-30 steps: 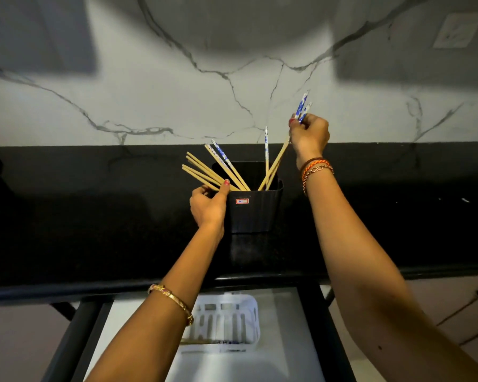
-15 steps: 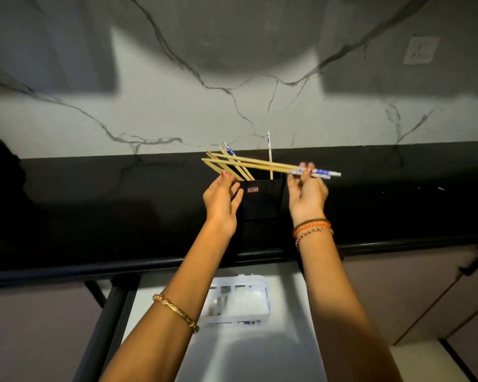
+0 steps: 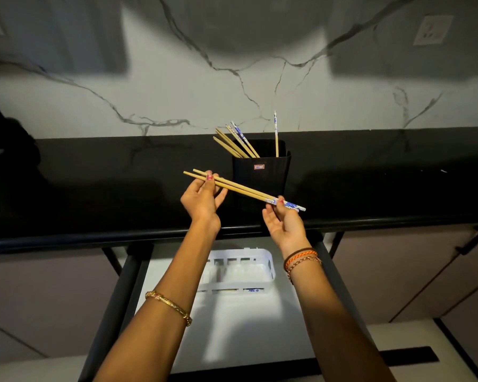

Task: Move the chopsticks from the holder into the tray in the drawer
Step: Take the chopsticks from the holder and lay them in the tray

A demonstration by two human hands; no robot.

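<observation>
The left hand and the right hand hold one pair of chopsticks between them, up in the air over the black counter. The left hand pinches the plain wood ends with its thumb and fingertips. The right hand pinches the blue and white ends the same way. The pair lies almost flat, a bit lower on the right side.

Just behind the pair stands the black holder on the counter, against the white marble wall. More chopsticks stick out of it. Most lean to the left, and one stands up straight on the right.

Below the hands, the drawer is pulled open. A white tray sits in it, near the back. Something with a blue and white end lies at the tray's front, but it is too small to tell what it is.
</observation>
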